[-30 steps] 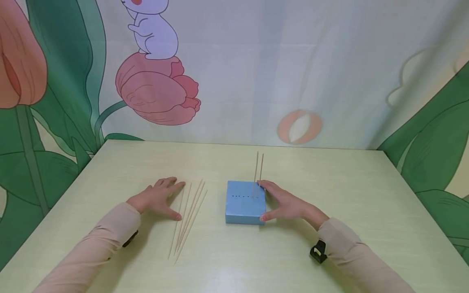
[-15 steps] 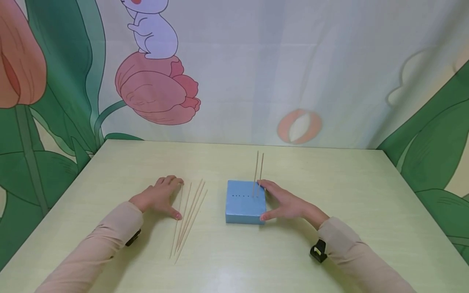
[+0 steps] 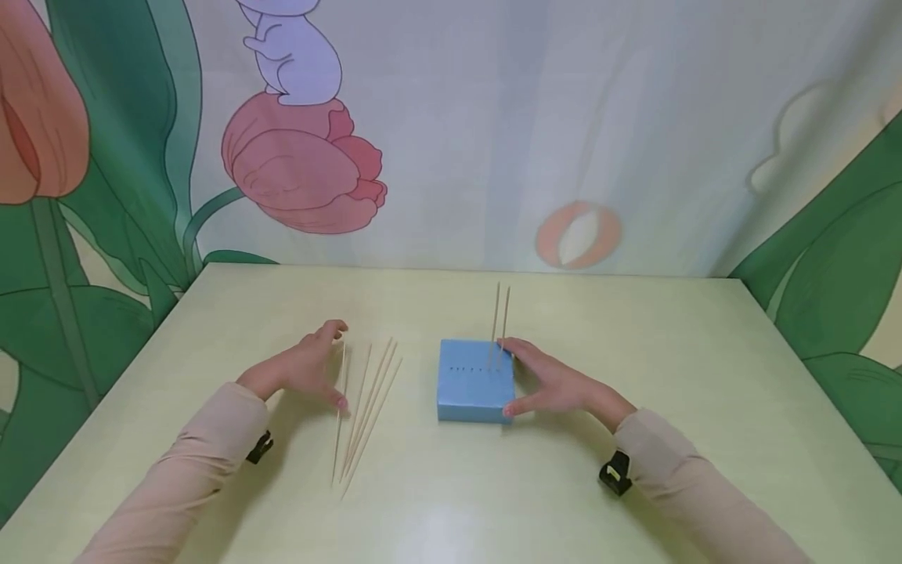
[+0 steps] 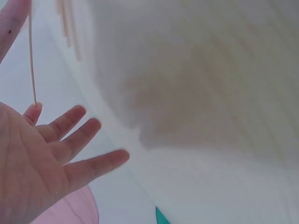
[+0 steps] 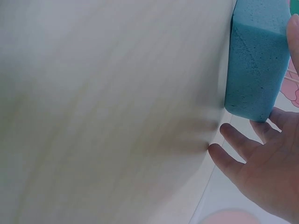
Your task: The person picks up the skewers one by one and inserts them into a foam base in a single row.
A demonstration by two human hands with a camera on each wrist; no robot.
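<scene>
My left hand (image 3: 310,368) holds a thin wooden skewer (image 3: 336,450) between thumb and forefinger. The left wrist view has this skewer (image 4: 32,60) running from the thumb to one fingertip, while the other fingers spread away from it. Several more skewers (image 3: 366,423) lie fanned on the table just to the right. With thumb at the near side and fingers at the far side, my right hand (image 3: 553,388) grips a blue foam block (image 3: 474,395). A row of small holes crosses the block's top. Two upright skewers (image 3: 496,321) stand at its right end.
A pale wooden table (image 3: 606,501) bears everything. Behind its far edge hangs a printed curtain (image 3: 451,157) with flowers and a rabbit. A black strap device (image 3: 616,473) sits at the right wrist, another (image 3: 260,447) at the left.
My left hand has drawn the leftmost skewer slightly away from the others, its far end shifting left. The right hand keeps its hold on the block. The head view has tilted a little.
</scene>
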